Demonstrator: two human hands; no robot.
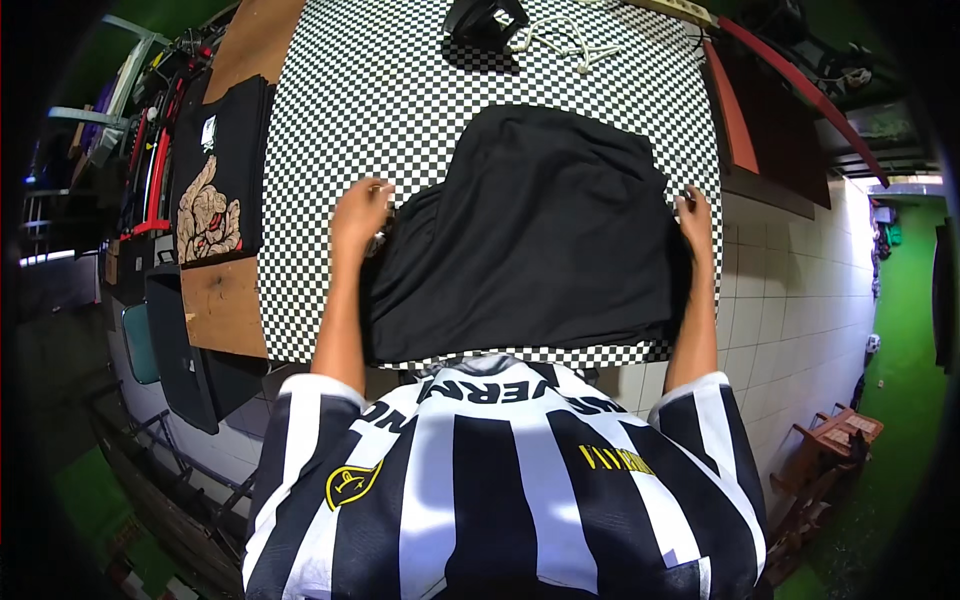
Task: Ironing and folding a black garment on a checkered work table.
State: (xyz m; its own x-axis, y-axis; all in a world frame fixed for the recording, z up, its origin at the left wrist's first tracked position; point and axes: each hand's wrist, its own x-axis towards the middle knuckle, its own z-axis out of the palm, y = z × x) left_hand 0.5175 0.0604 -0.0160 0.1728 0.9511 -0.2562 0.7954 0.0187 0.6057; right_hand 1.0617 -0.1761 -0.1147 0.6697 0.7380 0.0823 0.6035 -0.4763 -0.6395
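Note:
A black T-shirt, its plain side up and partly folded, lies on a table with a black-and-white checkered cover. Soft creases run across the fabric, and its lower edge lies close to my body. At the shirt's left edge is my left hand, fingers curled in at the cloth. My right hand is level with it on the opposite edge, its fingers bent around the fabric's side. Parts of the fingertips are hard to make out against the black.
Left of the cover, a stack of black printed T-shirts rests on a brown wooden surface. What looks like a black iron stands at the far edge beside a white cord. A small wooden chair is at lower right.

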